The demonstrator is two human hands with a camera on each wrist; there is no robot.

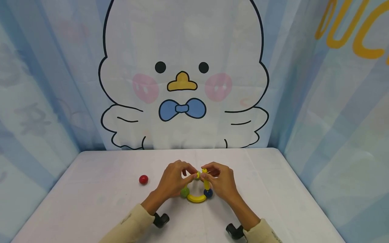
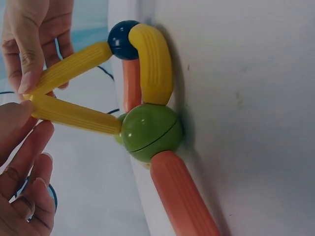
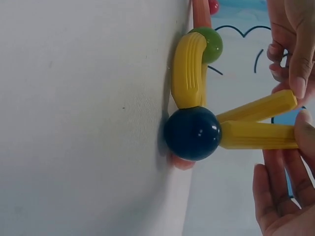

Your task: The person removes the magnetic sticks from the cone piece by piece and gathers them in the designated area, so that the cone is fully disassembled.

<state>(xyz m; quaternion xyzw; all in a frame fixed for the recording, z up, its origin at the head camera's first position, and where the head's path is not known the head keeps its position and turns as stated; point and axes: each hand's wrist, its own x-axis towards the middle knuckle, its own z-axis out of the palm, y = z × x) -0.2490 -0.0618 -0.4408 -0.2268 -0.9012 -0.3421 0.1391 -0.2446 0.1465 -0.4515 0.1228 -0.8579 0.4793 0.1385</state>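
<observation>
My left hand (image 1: 174, 179) pinches the upper end of a straight yellow rod (image 2: 78, 114) that slants up from a green ball (image 2: 151, 132). With thumb and fingers, my right hand (image 1: 223, 180) grips another yellow rod (image 3: 258, 135), which rises from a dark blue ball (image 3: 193, 133). The tops of both rods come close together between the two hands. A curved yellow piece (image 1: 196, 198) links the green and blue balls along the tabletop. Low on the structure, an orange rod (image 2: 182, 194) runs out from the green ball.
A loose red ball (image 1: 143, 179) lies on the white table (image 1: 100, 202), left of the hands. Behind the table's far edge hangs a curtain (image 1: 182, 40) printed with a cartoon duck. Black wrist devices (image 1: 161, 220) sit at both sleeves.
</observation>
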